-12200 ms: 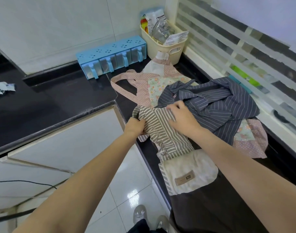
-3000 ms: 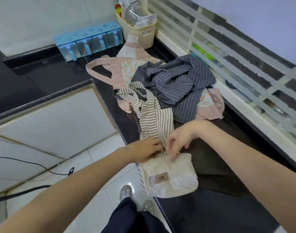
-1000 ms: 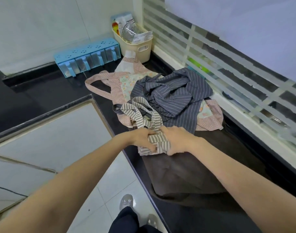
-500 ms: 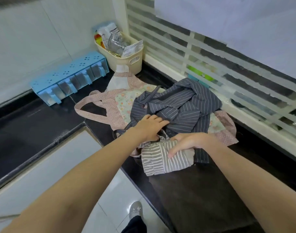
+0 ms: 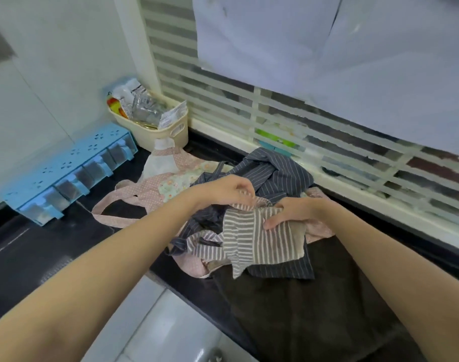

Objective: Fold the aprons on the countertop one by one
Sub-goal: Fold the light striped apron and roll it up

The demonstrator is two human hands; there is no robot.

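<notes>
Grey-striped apron (image 5: 259, 236): folded bundle now lifted onto pile at 12 o'clock of dark cloth (image 5: 301, 309), straps loosened vs 0.5 s ago. L hand (image 5: 223, 190) pinches strap; R hand (image 5: 293, 211) grips bundle. Fold prob. needs redoing.

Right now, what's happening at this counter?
A person is folding aprons on a black countertop. Both hands are on the folded grey-and-white striped apron: the left hand pinches its upper edge, the right hand grips its top right. It sits on top of a crumpled navy pinstriped apron, which lies over a pink floral apron; neither of those looks folded yet. A dark brown cloth lies spread nearer the person.
</notes>
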